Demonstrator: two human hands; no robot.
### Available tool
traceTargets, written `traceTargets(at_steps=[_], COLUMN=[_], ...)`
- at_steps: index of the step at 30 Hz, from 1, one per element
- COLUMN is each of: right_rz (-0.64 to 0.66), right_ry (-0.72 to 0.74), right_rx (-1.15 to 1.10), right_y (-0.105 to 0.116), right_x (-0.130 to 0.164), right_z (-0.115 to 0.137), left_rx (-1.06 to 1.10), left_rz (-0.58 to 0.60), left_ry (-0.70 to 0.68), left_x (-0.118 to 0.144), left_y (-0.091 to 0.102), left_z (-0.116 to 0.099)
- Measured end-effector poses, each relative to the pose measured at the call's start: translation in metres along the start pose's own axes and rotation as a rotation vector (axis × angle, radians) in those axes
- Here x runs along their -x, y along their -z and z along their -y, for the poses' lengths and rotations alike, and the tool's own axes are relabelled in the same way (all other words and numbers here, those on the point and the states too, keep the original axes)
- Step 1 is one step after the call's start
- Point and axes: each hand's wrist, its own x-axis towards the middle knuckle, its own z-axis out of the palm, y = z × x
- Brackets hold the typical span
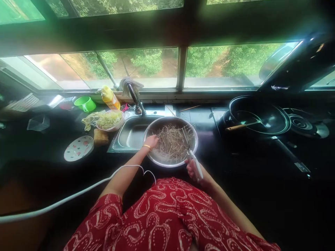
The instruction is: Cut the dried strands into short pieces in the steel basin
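one pair of scissors [197,165] gripped in right hand [193,169], fingers wrapped snugly round pale handles, blades reaching over dry strands [171,143]. across to left hand [151,141]: fingers bent, dipped at left edge of strands, cannot tell whether pinching any! strands heaped inside metal bowl [171,165], right between both hands, bowl overlapping right side of sink [131,135]. out left: bowl of pale green shreds [110,120], patterned plate [78,148], yellow bottle [111,98], green mug [85,104]. far right: dark pan [273,120], wood-handled spatula [242,126] lying across.
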Motion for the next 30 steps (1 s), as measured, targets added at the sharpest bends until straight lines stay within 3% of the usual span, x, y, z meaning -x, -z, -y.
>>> traceTargets(at_steps=[2, 4, 7, 9, 11, 14, 17, 21, 25, 30], right_rz=[-0.019, -0.03, -0.067, -0.09, -0.098, -0.083, -0.025, 0.14, 0.24, 0.211], right_ry=[0.0, -0.009, -0.004, -0.004, -0.011, -0.003, -0.017, -0.078, -0.177, -0.208], right_rx=[-0.018, -0.03, -0.049, -0.063, -0.074, -0.104, -0.131, -0.158, -0.087, 0.062], right_y=[0.004, 0.007, 0.009, 0.01, 0.012, 0.017, 0.018, 0.012, -0.002, -0.016], right_x=[0.002, 0.004, 0.006, 0.008, 0.009, 0.009, 0.007, -0.002, -0.027, -0.067], right_z=[-0.005, -0.01, -0.016, -0.019, -0.021, -0.023, -0.023, -0.019, -0.003, 0.022], left_rx=[-0.255, -0.385, -0.446, -0.43, -0.326, 0.022, 0.425, 0.789, 0.847, 0.755], left_rz=[-0.077, -0.074, 0.021, 0.013, -0.069, -0.155, -0.1, -0.06, -0.034, 0.019], left_ry=[-0.091, -0.108, -0.058, -0.042, -0.057, -0.087, -0.049, 0.002, 0.011, -0.015], left_x=[-0.009, -0.021, -0.036, -0.041, -0.04, -0.03, -0.013, 0.012, 0.035, 0.051], left_y=[-0.005, -0.006, -0.004, 0.002, 0.013, 0.034, 0.046, 0.037, 0.014, -0.008], left_z=[0.001, -0.002, -0.008, -0.01, -0.009, -0.004, 0.003, 0.015, 0.032, 0.051])
